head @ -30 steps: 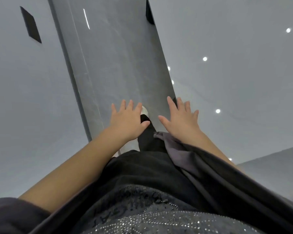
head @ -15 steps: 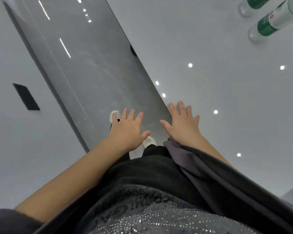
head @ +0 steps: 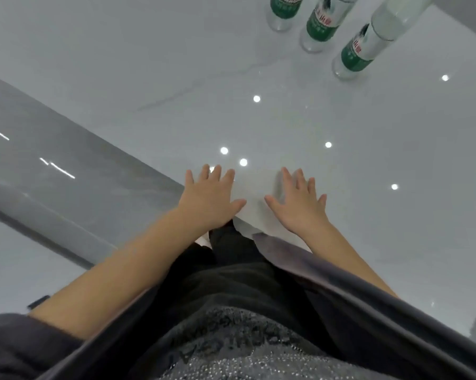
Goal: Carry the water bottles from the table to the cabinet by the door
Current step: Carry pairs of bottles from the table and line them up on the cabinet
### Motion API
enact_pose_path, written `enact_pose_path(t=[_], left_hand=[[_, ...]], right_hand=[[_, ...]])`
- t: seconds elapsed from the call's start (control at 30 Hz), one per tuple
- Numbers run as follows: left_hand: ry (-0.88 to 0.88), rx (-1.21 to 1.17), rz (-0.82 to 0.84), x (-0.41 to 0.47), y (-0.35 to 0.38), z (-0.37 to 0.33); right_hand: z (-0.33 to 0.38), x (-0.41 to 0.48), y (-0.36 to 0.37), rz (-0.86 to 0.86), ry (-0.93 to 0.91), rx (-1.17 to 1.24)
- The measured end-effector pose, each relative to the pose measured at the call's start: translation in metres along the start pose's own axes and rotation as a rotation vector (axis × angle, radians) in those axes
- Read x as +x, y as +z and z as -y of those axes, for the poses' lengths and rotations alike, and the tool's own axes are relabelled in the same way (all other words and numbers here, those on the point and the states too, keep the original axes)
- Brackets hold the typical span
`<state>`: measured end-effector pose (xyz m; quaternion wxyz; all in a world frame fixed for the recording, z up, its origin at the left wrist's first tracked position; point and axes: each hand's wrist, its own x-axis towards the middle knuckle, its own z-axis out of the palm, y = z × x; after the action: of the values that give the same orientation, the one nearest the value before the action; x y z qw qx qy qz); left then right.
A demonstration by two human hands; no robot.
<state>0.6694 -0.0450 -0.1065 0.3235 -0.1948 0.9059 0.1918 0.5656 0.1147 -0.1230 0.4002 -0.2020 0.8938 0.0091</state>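
Standing upright, three clear cylindrical bottles [head: 321, 26] top a glossy table [head: 354, 220].

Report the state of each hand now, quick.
Left hand: open, fingers spread, holding nothing.
Right hand: open, fingers spread, holding nothing.

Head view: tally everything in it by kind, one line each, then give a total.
Water bottles, green labels, upright: 3
Hands, left hand and right hand, both open and empty: 2
Table, white: 1
Total: 6
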Motion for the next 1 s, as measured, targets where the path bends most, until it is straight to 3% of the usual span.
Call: enact_pose_path(t=[0.37, 0.57, 0.77, 1.0], left_hand=[[0.227, 0.06, 0.022, 0.139, -0.106, 0.008], [0.26, 0.04, -0.043, 0.229, -0.153, 0.008], [0.259, -0.3, -0.228, 0.285, -0.18, 0.014], [0.34, -0.712, -0.392, 0.313, -0.207, -0.002]], right_hand=[[0.02, 0.098, -0.094, -0.2, 0.268, 0.35], [0.019, 0.151, -0.125, -0.507, 0.351, 0.895], [0.018, 0.193, -0.151, -0.82, 0.413, 1.244], [0.003, 0.222, -0.167, -1.085, 0.353, 1.328]])
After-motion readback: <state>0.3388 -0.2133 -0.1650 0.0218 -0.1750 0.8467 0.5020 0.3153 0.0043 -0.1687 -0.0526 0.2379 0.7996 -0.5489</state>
